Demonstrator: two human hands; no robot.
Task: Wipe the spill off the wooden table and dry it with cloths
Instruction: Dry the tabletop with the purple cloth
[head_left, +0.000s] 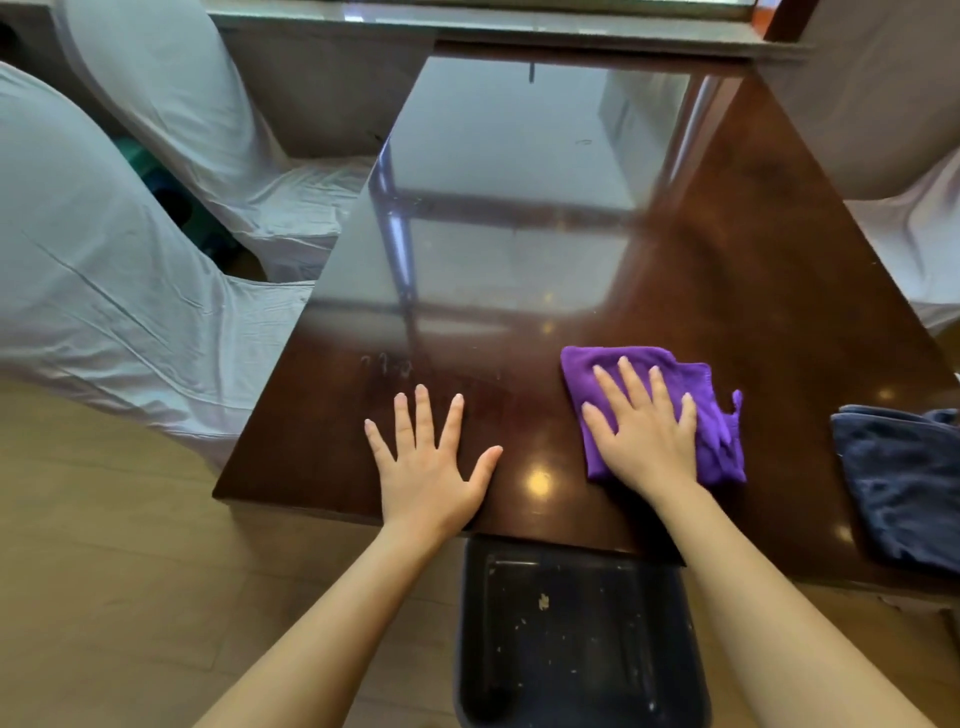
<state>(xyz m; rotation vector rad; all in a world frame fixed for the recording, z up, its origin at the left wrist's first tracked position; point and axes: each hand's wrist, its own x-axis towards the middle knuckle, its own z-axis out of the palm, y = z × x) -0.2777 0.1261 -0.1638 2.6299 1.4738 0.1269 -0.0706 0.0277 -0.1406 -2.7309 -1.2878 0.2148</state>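
Right hand (641, 431) lies flat, fingers spread, pressing the purple cloth (714, 415) on the table (753, 249); left hand (428, 457) rests flat and empty. Faint wet streaks (395, 366) lie above the left hand: sweep there with even pressure, then dry with the blue cloth (904, 483)

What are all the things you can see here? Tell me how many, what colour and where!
wooden table: one, dark brown and shiny, centre.
purple cloth: one, purple, near table edge, under the right hand.
blue cloth: one, dark blue, right edge of the table.
smears: faint marks, beyond the left hand.
covered chairs: three seen, white, left and right of the table.
bin: one, black, below the near table edge.
hands: left hand flat on bare wood; right hand flat on the purple cloth.
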